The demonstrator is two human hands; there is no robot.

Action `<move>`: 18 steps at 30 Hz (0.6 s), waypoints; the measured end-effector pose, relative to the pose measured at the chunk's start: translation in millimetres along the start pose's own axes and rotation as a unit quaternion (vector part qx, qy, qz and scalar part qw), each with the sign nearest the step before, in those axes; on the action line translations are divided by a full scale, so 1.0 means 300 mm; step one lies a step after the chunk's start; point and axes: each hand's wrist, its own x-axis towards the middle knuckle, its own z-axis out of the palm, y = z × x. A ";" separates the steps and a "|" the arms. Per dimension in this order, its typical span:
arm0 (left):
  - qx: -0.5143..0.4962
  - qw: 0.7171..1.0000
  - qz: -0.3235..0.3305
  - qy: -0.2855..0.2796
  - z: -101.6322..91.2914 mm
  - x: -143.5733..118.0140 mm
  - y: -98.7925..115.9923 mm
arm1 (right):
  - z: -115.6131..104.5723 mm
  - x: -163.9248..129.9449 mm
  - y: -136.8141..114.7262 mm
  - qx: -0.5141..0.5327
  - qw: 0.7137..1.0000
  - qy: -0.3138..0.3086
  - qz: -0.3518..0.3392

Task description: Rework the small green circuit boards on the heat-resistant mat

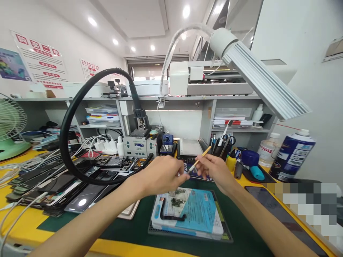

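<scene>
My right hand pinches a thin yellow-handled brush that slants up to the right, its tip pointing down-left toward my left hand. My left hand hovers with fingers curled close to the brush tip; I cannot see whether it holds anything. Both hands hang above a blue and white packet with small circuit parts and a black strip on it. The packet lies on a dark green mat.
Several phones and screens lie stacked at the left under a black hose. A soldering station stands behind, a lamp overhead, a spray can and a dark tablet at the right, a green fan far left.
</scene>
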 end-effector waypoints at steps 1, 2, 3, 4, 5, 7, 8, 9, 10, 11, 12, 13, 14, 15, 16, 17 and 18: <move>0.006 1.000 0.008 -0.018 0.004 -0.044 0.009 | -0.012 0.009 0.008 0.006 1.000 0.021 0.008; 0.013 0.999 0.020 -0.036 0.013 -0.091 0.020 | -0.022 0.017 0.015 0.010 0.999 0.037 0.016; 0.027 0.998 0.030 -0.050 0.027 -0.137 0.032 | -0.030 0.024 0.021 0.012 0.998 0.049 0.024; 0.042 0.996 0.039 -0.065 0.044 -0.179 0.043 | -0.035 0.029 0.026 0.015 0.998 0.057 0.031; 0.057 0.994 0.048 -0.077 0.064 -0.215 0.053 | -0.036 0.032 0.030 0.016 0.997 0.063 0.037; 0.086 0.991 0.057 -0.088 0.101 -0.264 0.064 | -0.032 0.034 0.034 0.018 0.997 0.066 0.046; 0.097 0.989 0.061 -0.090 0.115 -0.278 0.066 | -0.027 0.033 0.035 0.018 0.996 0.066 0.050; 0.106 0.988 0.063 -0.090 0.126 -0.288 0.065 | -0.021 0.032 0.035 0.017 0.996 0.064 0.053; 0.112 0.988 0.062 -0.088 0.132 -0.296 0.062 | -0.017 0.030 0.034 0.016 0.996 0.062 0.055; 0.115 0.988 0.063 -0.086 0.133 -0.303 0.057 | -0.013 0.028 0.033 0.015 0.996 0.061 0.057; 0.116 0.988 0.062 -0.084 0.129 -0.310 0.050 | -0.010 0.026 0.032 0.014 0.996 0.061 0.059; 0.113 0.988 0.063 -0.083 0.121 -0.319 0.041 | -0.009 0.024 0.030 0.012 0.996 0.062 0.060; 0.106 0.989 0.061 -0.079 0.108 -0.328 0.028 | -0.010 0.023 0.028 0.011 0.996 0.064 0.061; 0.098 0.991 0.053 -0.070 0.091 -0.337 0.012 | -0.011 0.022 0.027 0.010 0.996 0.067 0.062; 0.081 0.994 0.044 -0.061 0.072 -0.345 -0.009 | -0.013 0.022 0.025 0.009 0.996 0.070 0.063; 0.073 0.997 0.016 -0.036 0.052 -0.351 -0.033 | -0.014 0.022 0.024 0.009 0.995 0.073 0.063; 0.068 0.997 -0.013 -0.016 0.032 -0.352 -0.061 | -0.016 0.022 0.023 0.009 0.995 0.075 0.064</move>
